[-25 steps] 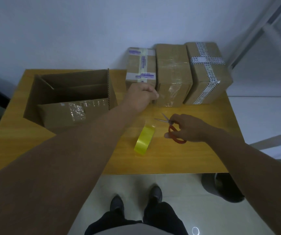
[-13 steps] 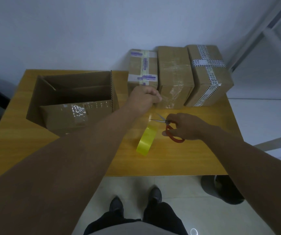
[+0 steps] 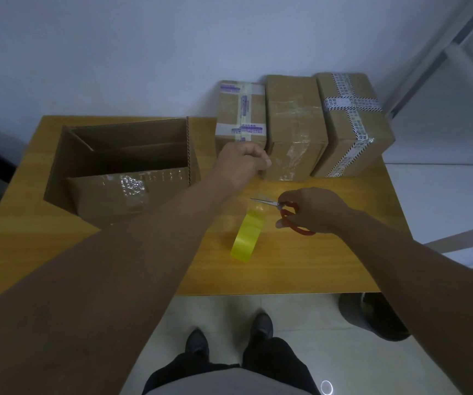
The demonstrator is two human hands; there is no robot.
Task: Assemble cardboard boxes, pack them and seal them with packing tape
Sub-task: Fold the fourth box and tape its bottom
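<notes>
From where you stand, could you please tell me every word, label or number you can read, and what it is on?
Nothing here is legible.
Left box: purple print on its tape, too blurred to read.
Right box: black print on its white tape, too small to read.
Middle box, open box, tape roll: no print visible.
</notes>
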